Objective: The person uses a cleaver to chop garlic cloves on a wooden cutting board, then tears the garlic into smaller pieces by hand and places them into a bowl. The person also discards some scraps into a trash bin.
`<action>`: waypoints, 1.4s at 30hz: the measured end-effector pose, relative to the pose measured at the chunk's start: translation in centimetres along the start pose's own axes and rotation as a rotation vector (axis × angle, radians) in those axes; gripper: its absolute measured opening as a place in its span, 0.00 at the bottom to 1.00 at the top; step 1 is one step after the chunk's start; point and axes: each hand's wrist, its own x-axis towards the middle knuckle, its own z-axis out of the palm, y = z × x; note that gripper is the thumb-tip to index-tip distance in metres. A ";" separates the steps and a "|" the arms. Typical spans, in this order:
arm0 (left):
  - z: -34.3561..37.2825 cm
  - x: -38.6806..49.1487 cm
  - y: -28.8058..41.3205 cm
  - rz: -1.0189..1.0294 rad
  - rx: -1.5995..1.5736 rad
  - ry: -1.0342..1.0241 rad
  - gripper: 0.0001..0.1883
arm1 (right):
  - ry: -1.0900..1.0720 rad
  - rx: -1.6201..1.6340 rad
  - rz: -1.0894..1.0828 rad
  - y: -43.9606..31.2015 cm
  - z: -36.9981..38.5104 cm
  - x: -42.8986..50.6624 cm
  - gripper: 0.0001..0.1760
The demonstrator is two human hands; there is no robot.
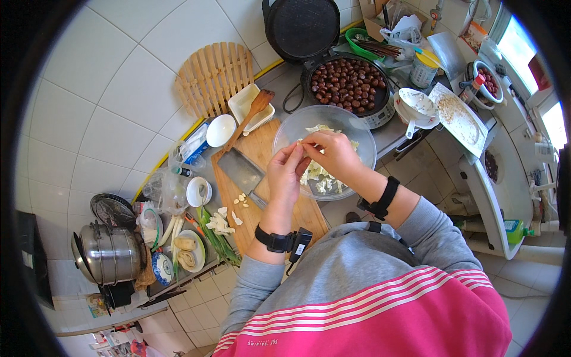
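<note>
Both my hands meet above the left part of a clear bowl. Torn cabbage leaves lie inside the bowl. My left hand pinches a small pale piece, probably a garlic clove, mostly hidden by the fingers. The thumb and forefinger of my right hand grip the same piece from the other side. Below and left, several peeled garlic cloves rest on the wooden cutting board, near a cleaver. Garlic skins are heaped by the board's left edge.
Behind the bowl, an open electric griddle holds chestnuts. A wooden spatula lies across a white plastic tray. White bowls, green onions and a steel steamer pot stand left; a sink is right.
</note>
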 end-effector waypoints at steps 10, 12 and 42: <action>-0.1 0.1 -1.1 0.034 0.076 0.047 0.09 | 0.115 -0.086 -0.062 0.0 0.6 -0.3 0.05; -0.1 0.2 -1.4 0.037 0.066 0.067 0.09 | 0.129 -0.113 -0.059 0.0 0.7 -0.3 0.05; 0.7 0.6 -0.6 0.083 0.401 0.190 0.09 | -0.016 0.817 0.449 2.2 0.3 -0.1 0.09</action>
